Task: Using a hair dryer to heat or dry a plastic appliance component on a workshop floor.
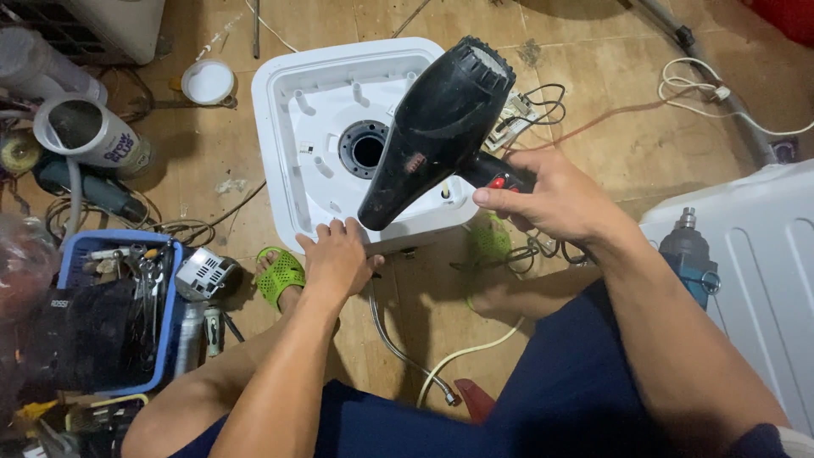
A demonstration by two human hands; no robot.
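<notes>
— Light?
— Warm and fairly bright, from overhead; the white housing (339, 110) glares a little, and soft shadows pool on the floor (610, 127) beneath the legs.
— Sharpness?
— Crisp mid-frame. Edges bow outward, and the left edge smears by the basket (165, 297).

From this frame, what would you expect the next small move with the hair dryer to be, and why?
Probably a small sweep of the black hair dryer along the near edge of the white housing. The right hand grips its handle with the nozzle angled down at that edge, close to where the left hand presses on the rim. The fingers sit near the nozzle, so shifting slightly away from them seems wise.
</notes>
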